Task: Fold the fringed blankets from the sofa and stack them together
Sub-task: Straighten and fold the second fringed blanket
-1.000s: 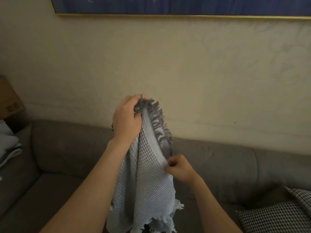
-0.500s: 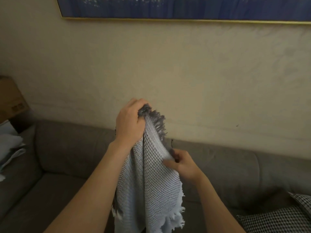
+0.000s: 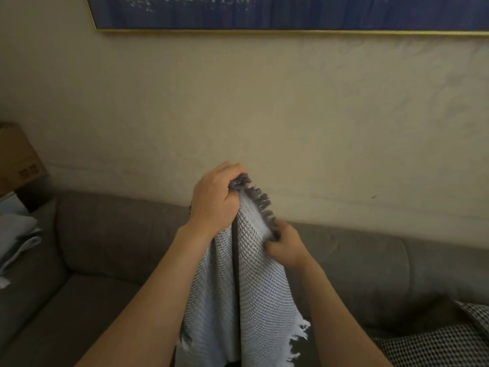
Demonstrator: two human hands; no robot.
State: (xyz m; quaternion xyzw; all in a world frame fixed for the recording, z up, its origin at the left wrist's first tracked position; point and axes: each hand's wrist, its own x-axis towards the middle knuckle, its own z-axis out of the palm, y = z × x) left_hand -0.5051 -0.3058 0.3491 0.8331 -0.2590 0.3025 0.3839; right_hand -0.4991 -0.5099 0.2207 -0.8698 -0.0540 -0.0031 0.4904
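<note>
Head cam: left hand (image 3: 215, 198) clenches blanket (image 3: 251, 282) corner at 12 o'clock, right hand (image 3: 284, 246) pinches fringe edge (image 3: 260, 203) toward 3. Risk: w/ thin pinch, edge could slip, bunching the fold.

Clenched left hand (image 3: 213, 201) above right hand (image 3: 287, 249).

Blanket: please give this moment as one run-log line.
left grip: holds blanket top corner | right grip: pinches fringed edge below | blanket: hanging before sofa

Counts: left hand (image 3: 214, 200) + right hand (image 3: 284, 246) = 2, 1 fringed blanket (image 3: 254, 287), 1 sofa (image 3: 105, 234).
1 checked cushion (image 3: 436, 345) at 4 o'clock, 1 box (image 3: 16, 154) at 9, 1 picture (image 3: 291, 11) at 12.
</note>
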